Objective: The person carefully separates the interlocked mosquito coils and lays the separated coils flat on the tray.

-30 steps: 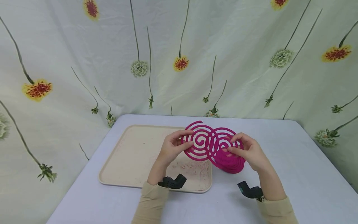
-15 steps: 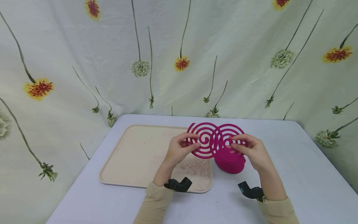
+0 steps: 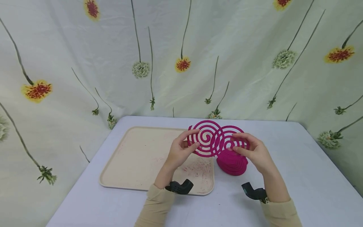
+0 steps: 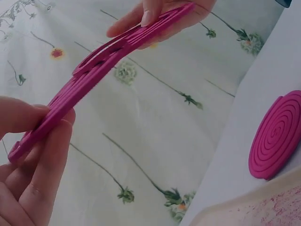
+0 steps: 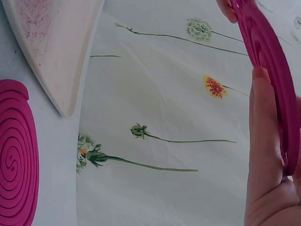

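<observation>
A magenta mosquito coil [image 3: 208,137] is pinched at its left side between the thumb and fingers of my left hand [image 3: 177,152]. My right hand [image 3: 255,152] pinches a second mosquito coil [image 3: 228,145] of the same colour. The two open spirals overlap in the middle, raised above the table; whether their rings interlock I cannot tell. In the left wrist view the coils [image 4: 89,82] appear nearly edge-on, spanning both hands. Below the right coil, tightly wound mosquito coils [image 3: 232,164] lie on the table, apparently stacked.
A beige tray [image 3: 136,157] lies to the left, with pinkish crumbs scattered at its right end. The white table [image 3: 289,164] extends to the right. Behind it hangs a flower-printed cloth [image 3: 244,41]. Each wrist wears a black camera [image 3: 181,186].
My left hand has shifted slightly right with its coil, and that coil's tilt has varied. My right hand stays nearly in place, its coil tilted up off the stack.
</observation>
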`<state>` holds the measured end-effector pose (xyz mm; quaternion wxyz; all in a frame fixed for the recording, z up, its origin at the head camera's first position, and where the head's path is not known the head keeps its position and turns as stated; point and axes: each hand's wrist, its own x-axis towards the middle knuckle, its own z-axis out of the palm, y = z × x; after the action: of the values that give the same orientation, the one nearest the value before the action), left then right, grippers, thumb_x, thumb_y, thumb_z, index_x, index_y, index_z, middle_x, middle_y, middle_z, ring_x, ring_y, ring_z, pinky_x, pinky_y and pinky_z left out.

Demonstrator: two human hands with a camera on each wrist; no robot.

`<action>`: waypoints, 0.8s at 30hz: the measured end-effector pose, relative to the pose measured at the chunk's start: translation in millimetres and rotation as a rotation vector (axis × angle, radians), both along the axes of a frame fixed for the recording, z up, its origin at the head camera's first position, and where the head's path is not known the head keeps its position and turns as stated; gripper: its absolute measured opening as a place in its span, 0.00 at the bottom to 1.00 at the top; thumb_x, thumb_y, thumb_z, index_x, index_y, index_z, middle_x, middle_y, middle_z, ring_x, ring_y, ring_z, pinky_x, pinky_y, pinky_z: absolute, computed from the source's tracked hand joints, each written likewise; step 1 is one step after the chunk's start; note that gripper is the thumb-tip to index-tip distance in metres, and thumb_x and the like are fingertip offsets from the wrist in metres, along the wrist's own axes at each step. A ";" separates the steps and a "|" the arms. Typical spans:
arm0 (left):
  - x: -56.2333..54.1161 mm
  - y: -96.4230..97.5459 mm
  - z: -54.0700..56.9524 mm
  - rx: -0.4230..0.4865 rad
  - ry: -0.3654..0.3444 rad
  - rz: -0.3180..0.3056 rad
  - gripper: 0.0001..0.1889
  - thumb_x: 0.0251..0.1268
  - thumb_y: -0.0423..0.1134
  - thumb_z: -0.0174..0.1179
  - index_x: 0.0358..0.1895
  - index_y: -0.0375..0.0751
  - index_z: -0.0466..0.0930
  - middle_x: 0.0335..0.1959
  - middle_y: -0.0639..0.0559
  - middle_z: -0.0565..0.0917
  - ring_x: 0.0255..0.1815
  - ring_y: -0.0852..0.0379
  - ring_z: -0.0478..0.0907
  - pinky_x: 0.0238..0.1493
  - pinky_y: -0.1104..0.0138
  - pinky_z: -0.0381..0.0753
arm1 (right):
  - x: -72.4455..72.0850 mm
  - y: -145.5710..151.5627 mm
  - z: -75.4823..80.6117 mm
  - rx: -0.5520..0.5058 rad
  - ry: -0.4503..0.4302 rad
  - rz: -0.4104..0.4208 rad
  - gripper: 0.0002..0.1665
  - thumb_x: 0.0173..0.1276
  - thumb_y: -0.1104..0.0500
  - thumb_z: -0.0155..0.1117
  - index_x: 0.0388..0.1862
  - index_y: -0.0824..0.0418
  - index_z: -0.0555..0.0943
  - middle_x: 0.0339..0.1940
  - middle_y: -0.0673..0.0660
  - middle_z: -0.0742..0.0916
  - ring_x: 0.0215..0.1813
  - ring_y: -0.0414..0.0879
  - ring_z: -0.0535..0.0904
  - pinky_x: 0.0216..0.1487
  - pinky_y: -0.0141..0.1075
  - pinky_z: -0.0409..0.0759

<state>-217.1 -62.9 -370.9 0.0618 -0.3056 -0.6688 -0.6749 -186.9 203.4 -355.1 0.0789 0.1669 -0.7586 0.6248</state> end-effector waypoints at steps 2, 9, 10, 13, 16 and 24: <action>-0.4 -3.0 0.8 -0.007 -0.014 -0.008 0.24 0.60 0.25 0.60 0.61 0.34 0.71 0.57 0.38 0.72 0.39 0.45 0.82 0.41 0.57 0.82 | 0.1 3.1 0.1 0.061 -0.019 0.048 0.24 0.60 0.69 0.65 0.57 0.69 0.73 0.50 0.60 0.78 0.43 0.42 0.81 0.39 0.34 0.83; 0.5 -11.5 3.3 -0.088 -0.024 -0.044 0.21 0.59 0.25 0.60 0.57 0.31 0.74 0.50 0.36 0.77 0.39 0.51 0.77 0.38 0.67 0.82 | 1.3 8.9 1.9 0.132 -0.028 0.139 0.25 0.58 0.68 0.66 0.57 0.69 0.74 0.53 0.67 0.77 0.44 0.44 0.80 0.38 0.37 0.83; 0.9 -11.9 3.8 -0.103 -0.015 -0.037 0.20 0.59 0.25 0.61 0.56 0.31 0.75 0.48 0.37 0.78 0.37 0.52 0.76 0.37 0.68 0.82 | 1.4 8.8 2.2 0.131 -0.025 0.133 0.26 0.58 0.68 0.66 0.57 0.69 0.74 0.53 0.67 0.77 0.44 0.44 0.79 0.38 0.37 0.83; 1.3 -10.7 4.5 -0.125 0.004 -0.036 0.20 0.57 0.25 0.62 0.55 0.32 0.76 0.48 0.38 0.78 0.35 0.49 0.76 0.36 0.68 0.82 | 1.8 6.9 2.5 0.110 -0.017 0.094 0.27 0.59 0.68 0.66 0.58 0.69 0.73 0.51 0.65 0.77 0.43 0.43 0.80 0.38 0.36 0.83; 1.0 -8.0 4.6 -0.117 -0.001 -0.043 0.22 0.55 0.25 0.64 0.56 0.32 0.75 0.49 0.36 0.78 0.36 0.42 0.78 0.37 0.66 0.83 | 1.9 3.8 1.8 0.075 0.001 0.037 0.27 0.60 0.67 0.66 0.59 0.68 0.72 0.50 0.60 0.78 0.43 0.41 0.80 0.38 0.35 0.83; -0.9 -5.4 0.8 -0.079 -0.032 0.027 0.20 0.58 0.28 0.63 0.56 0.34 0.77 0.43 0.40 0.81 0.36 0.55 0.80 0.38 0.65 0.83 | -0.1 -7.5 -0.5 -0.106 0.038 -0.096 0.23 0.62 0.71 0.61 0.58 0.67 0.73 0.47 0.48 0.79 0.42 0.39 0.79 0.36 0.29 0.82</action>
<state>-218.0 -68.3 -370.1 0.0481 -0.2879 -0.6999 -0.6519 -187.0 196.0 -355.6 0.1320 0.1376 -0.7299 0.6564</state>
